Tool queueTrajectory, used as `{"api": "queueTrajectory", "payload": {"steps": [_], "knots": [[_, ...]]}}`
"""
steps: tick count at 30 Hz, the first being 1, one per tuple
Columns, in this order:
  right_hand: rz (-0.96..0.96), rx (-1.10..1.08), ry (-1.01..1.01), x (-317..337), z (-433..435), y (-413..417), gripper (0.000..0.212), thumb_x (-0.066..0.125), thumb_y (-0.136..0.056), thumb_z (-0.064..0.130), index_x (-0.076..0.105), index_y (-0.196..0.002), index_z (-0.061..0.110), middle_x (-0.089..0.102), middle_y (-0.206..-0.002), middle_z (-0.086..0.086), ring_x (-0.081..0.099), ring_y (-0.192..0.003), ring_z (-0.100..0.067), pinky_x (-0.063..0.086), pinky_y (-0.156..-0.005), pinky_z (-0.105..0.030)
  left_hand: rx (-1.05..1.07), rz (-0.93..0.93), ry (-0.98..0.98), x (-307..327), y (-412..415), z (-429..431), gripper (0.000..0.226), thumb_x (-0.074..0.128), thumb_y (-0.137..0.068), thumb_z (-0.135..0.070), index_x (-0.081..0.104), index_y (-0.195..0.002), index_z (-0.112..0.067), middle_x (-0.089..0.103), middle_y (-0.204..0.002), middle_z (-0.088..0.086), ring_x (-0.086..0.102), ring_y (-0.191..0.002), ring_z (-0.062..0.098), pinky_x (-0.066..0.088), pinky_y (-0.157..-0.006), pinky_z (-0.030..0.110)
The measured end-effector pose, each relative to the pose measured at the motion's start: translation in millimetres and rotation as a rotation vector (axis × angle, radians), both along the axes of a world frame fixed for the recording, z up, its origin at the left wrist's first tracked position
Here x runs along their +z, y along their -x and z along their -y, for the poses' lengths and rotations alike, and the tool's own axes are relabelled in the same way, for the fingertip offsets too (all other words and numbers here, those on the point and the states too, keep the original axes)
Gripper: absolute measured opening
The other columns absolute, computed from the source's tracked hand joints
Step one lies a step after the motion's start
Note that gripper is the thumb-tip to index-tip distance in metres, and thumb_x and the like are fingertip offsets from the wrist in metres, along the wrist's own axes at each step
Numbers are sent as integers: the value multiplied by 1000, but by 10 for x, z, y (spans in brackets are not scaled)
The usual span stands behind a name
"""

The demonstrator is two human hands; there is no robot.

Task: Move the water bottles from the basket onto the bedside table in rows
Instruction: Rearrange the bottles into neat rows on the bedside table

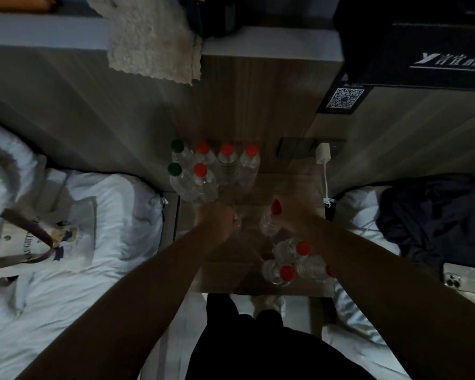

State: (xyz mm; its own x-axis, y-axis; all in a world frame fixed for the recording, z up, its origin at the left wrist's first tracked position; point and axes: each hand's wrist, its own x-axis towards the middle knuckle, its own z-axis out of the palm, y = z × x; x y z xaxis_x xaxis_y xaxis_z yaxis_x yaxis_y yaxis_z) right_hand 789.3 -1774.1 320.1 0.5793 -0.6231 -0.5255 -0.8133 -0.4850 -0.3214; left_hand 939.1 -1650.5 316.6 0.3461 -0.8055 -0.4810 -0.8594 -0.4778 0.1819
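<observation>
While in right hand (289,213), red-capped bottle (269,225)

Single head-worn wide-angle camera. Looks steeply down from close above table (294,182), facing headboard wall (244,105). Left bed (115,204) and right bed (354,209) fill frame sides. No second view, no overlap.

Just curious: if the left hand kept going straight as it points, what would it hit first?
Probably the red-capped bottle in the nearer row, standing just beyond the left hand; the dim light leaves depth unclear.
</observation>
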Motion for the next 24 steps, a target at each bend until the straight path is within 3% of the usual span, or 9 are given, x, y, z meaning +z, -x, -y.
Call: {"api": "queueTrajectory", "payload": {"steps": [9, 13, 17, 21, 24], "knots": [[39, -126, 27, -39, -20, -504, 40, 70, -79, 34, 60, -114, 17, 66, -108, -8, 62, -99, -25, 53, -86, -41, -151, 30, 60, 160, -468, 383, 29, 49, -92, -28, 64, -104, -6, 65, -110, 14, 61, -102, 31, 45, -82, 34], [76, -124, 67, -39, 25, -724, 43, 66, -83, 33, 54, -122, 20, 63, -112, -9, 59, -106, -27, 50, -87, -39, -209, 70, 48, 139, -598, 547, 27, 42, -94, -22, 62, -102, -6, 65, -111, 13, 61, -102, 32, 47, -90, 38], [100, -140, 83, -76, 118, -871, 48, 62, -85, 30, 48, -131, 22, 63, -113, -9, 59, -105, -27, 45, -78, -32, -187, 43, 38, 103, -693, 704, 28, 47, -95, -23, 61, -110, -4, 61, -119, 13, 58, -110, 32, 47, -92, 42], [81, -152, 91, -135, 226, -931, 35, 60, -85, 29, 53, -117, 19, 63, -107, -10, 60, -98, -27, 43, -71, -30, -282, 22, 0, -7, -762, 826, 32, 42, -98, -20, 56, -122, -5, 55, -130, 15, 52, -119, 33, 42, -100, 46], [91, -155, 108, -209, 280, -951, 31, 61, -84, 30, 54, -112, 19, 63, -105, -10, 61, -98, -28, 47, -75, -33, -322, 5, 7, -146, -804, 843, 32, 41, -98, -17, 52, -127, -8, 53, -132, 14, 53, -119, 33, 43, -99, 49]]}}
